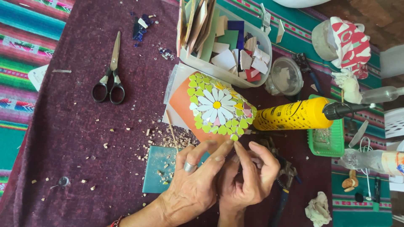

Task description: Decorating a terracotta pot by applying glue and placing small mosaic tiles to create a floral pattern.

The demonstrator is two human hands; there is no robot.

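A terracotta pot (185,101) lies on its side, covered with a mosaic of a white daisy (215,105) ringed by green leaf-shaped tiles. My left hand (191,185), with a silver ring on one finger, and my right hand (250,176) meet fingertip to fingertip at the pot's lower edge. Together they pinch a small green tile piece (234,137) against the mosaic there. A pair of nippers with blue handles (287,178) lies under and beside my right hand.
On the maroon cloth (75,134) lie black-handled scissors (109,80), a teal tile (160,170), a thin wooden stick (171,133) and tile crumbs. Behind the pot stands a tub of tile pieces (229,46). To the right are a yellow glue bottle (294,114), a green basket (328,143) and a clear jar (286,76).
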